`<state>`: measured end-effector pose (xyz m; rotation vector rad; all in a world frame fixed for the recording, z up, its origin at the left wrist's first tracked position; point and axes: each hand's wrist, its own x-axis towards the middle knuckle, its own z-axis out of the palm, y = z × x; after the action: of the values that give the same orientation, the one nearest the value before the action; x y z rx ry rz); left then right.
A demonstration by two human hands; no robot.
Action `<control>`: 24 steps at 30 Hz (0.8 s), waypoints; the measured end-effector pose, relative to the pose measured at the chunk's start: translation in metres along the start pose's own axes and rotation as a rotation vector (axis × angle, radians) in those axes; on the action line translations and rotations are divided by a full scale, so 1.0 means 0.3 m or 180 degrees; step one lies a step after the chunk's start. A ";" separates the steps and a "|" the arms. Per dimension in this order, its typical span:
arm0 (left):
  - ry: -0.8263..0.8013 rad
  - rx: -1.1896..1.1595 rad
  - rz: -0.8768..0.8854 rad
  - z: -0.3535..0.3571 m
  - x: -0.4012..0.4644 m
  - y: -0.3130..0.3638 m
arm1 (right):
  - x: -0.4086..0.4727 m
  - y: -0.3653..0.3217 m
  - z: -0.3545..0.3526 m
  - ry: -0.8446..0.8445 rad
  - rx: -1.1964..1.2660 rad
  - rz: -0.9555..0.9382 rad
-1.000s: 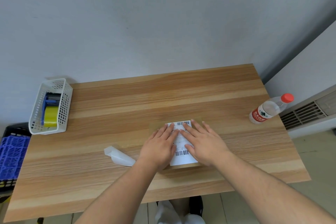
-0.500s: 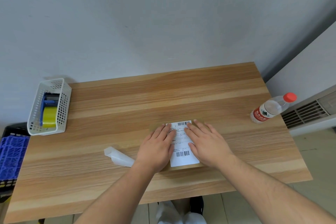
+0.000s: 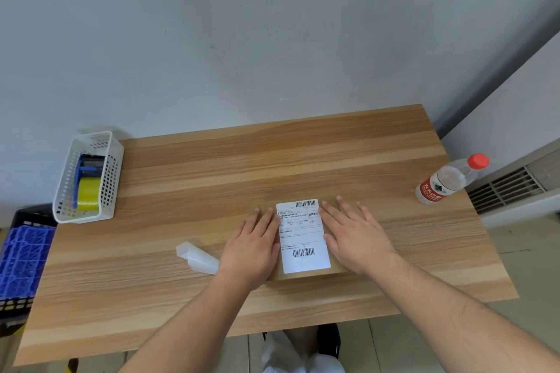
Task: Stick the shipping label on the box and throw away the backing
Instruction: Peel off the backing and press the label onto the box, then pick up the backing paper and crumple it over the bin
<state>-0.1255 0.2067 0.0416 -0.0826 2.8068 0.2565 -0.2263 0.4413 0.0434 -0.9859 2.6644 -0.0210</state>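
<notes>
A white shipping label (image 3: 302, 236) with two barcodes lies flat on the top of a low brown box (image 3: 306, 275) in the middle of the wooden table (image 3: 212, 172). My left hand (image 3: 254, 247) rests palm down on the box just left of the label, fingers spread. On the box's right side, my right hand (image 3: 353, 235) also lies flat, its fingers apart at the label's edge. The curled translucent backing (image 3: 197, 256) lies on the table to the left of my left hand, loose.
A white perforated basket (image 3: 89, 215) at the table's left edge holds a blue tape dispenser with a yellow roll (image 3: 88, 194). A water bottle with a red cap (image 3: 448, 180) stands at the right edge. A blue crate (image 3: 21, 257) sits below on the left.
Both hands have slid outward from the middle of the label to its left and right sides, uncovering nearly all of it. The backing has stayed put.
</notes>
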 end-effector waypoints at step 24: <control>0.0563 -0.1239 -0.1264 -0.064 -0.350 0.121 | -0.251 -0.009 -0.166 -0.0007 0.0239 -0.0260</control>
<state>-0.0351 0.2417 0.0991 -0.7735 2.7882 0.7199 -0.1843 0.4828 0.1118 -1.0691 2.5994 -0.1363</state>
